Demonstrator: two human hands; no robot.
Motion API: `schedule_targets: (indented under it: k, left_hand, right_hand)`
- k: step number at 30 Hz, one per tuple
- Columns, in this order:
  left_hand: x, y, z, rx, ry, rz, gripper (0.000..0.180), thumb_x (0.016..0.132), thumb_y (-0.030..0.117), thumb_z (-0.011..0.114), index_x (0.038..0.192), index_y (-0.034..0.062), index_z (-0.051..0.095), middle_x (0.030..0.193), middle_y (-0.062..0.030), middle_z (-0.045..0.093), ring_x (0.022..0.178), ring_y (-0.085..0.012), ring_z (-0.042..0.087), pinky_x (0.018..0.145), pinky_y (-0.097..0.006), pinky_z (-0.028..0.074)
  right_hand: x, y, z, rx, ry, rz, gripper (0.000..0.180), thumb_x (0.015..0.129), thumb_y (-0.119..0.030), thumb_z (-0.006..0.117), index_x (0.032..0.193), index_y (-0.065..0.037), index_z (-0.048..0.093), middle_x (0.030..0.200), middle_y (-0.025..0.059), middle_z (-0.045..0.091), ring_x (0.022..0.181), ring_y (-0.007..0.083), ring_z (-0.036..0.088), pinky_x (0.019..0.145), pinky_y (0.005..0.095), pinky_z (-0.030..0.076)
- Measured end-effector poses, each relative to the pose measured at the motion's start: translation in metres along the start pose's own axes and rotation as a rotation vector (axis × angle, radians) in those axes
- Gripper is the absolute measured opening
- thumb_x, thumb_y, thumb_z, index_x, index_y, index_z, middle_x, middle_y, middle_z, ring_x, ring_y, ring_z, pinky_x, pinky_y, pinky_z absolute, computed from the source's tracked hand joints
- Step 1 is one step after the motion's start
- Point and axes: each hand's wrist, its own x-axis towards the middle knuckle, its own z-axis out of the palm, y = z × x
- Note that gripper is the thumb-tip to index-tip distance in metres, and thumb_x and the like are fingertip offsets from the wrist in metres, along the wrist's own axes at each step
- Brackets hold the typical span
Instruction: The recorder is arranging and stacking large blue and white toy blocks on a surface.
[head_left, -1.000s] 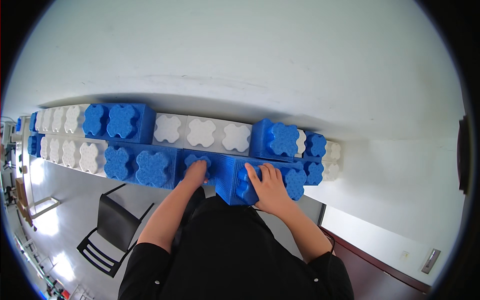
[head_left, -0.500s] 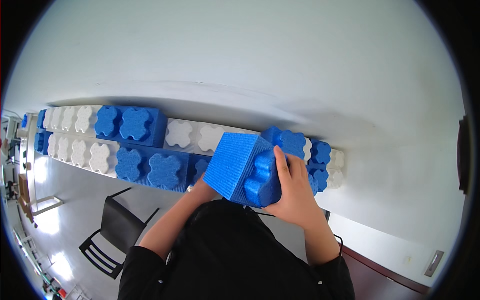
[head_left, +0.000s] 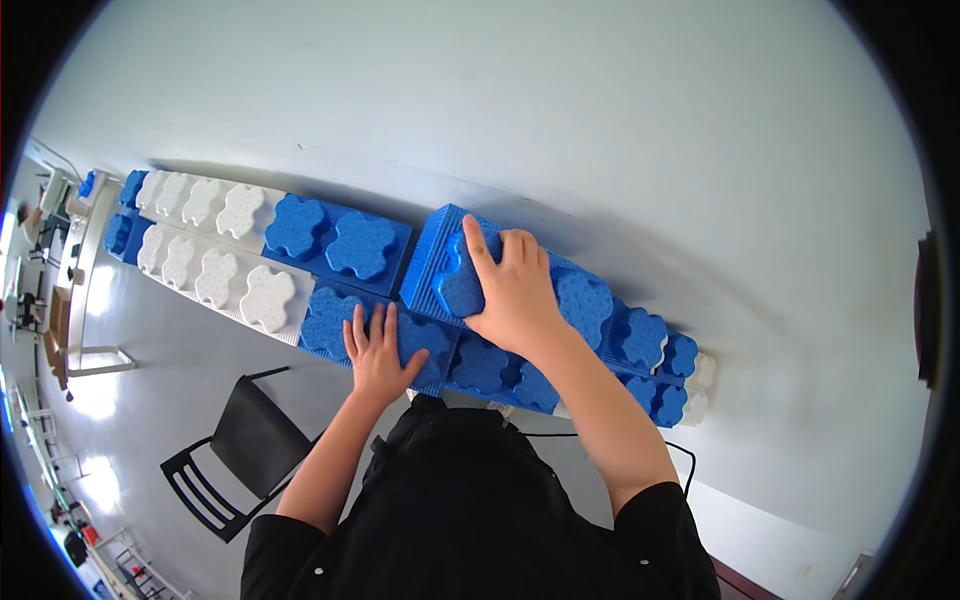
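Note:
A large blue foam building block [head_left: 428, 262] with knobs on top sits in the wall-side row, standing slightly higher than the blocks to its left. My right hand [head_left: 515, 293] is closed over its top, fingers and thumb spread around a knob. Whether its underside is fully seated is hidden. To the left and nearer my body, my left hand [head_left: 378, 362] lies open, fingers stretched over the knobs of a blue block [head_left: 335, 320] in the near row. It holds nothing.
The two-row block wall runs along a pale wall [head_left: 480, 100]. White blocks [head_left: 240, 212] lie toward its left, more blue blocks [head_left: 585, 305] toward its right. A black chair [head_left: 260, 437] stands on the grey floor at lower left. Tables [head_left: 100, 355] are beyond it.
The blue block has gone from in front of my chest to the wall-side row, my right hand still on it. My left hand has come off it onto the near row. The view has tilted.

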Motion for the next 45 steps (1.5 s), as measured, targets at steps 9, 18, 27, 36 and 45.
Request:
schedule_targets:
  k: [9, 18, 27, 36, 45]
  left_hand:
    - [-0.004, -0.002, 0.003, -0.102, -0.004, -0.032, 0.088, 0.086, 0.059, 0.07, 0.151, 0.0041, 0.05, 0.146, -0.0188, 0.057, 0.154, -0.0468, 0.028, 0.126, -0.064, 0.01]
    - [-0.002, 0.001, -0.001, -0.118, -0.023, -0.026, 0.086, 0.085, 0.053, 0.073, 0.152, 0.0049, 0.049, 0.152, -0.0212, 0.048, 0.155, -0.0451, 0.025, 0.124, -0.065, 0.01]
    - [0.08, 0.002, -0.03, -0.195, 0.002, 0.31, 0.074, 0.093, 0.029, 0.069, 0.158, 0.0033, 0.043, 0.165, -0.0233, 0.037, 0.154, -0.0405, 0.034, 0.126, -0.057, 0.023]
    - [0.093, 0.008, 0.001, -0.089, -0.15, 0.388, 0.088, 0.092, 0.036, 0.071, 0.158, -0.0085, 0.033, 0.167, -0.0289, 0.03, 0.157, -0.0415, 0.028, 0.129, -0.053, 0.022]
    - [0.099, 0.007, 0.005, -0.016, -0.266, 0.35, 0.086, 0.097, 0.046, 0.063, 0.158, -0.0093, 0.035, 0.167, -0.0281, 0.031, 0.157, -0.043, 0.027, 0.129, -0.058, 0.014]
  right_hand:
    - [0.044, 0.001, 0.093, -0.005, -0.222, 0.059, 0.13, 0.067, -0.037, 0.096, 0.166, -0.004, 0.018, 0.147, 0.0312, 0.044, 0.145, 0.0491, 0.037, 0.121, 0.0613, 0.029]
    - [0.045, 0.008, 0.13, 0.036, -0.157, 0.031, 0.126, 0.072, -0.046, 0.092, 0.165, 0.0, 0.019, 0.153, 0.0315, 0.041, 0.15, 0.0483, 0.032, 0.126, 0.0622, 0.02]
    - [-0.033, 0.058, 0.114, -0.068, 0.092, 0.389, 0.063, 0.101, -0.037, 0.061, 0.156, -0.009, 0.047, 0.152, 0.0265, 0.05, 0.143, 0.0552, 0.038, 0.12, 0.0696, 0.024]
    - [-0.046, 0.063, 0.137, -0.088, 0.15, 0.404, 0.06, 0.103, -0.033, 0.054, 0.157, -0.008, 0.045, 0.144, 0.0219, 0.055, 0.137, 0.0534, 0.041, 0.116, 0.071, 0.027]
    - [-0.041, 0.062, 0.148, -0.022, 0.137, 0.464, 0.062, 0.099, -0.035, 0.058, 0.153, -0.007, 0.05, 0.144, 0.0214, 0.055, 0.137, 0.0535, 0.041, 0.116, 0.0704, 0.029]
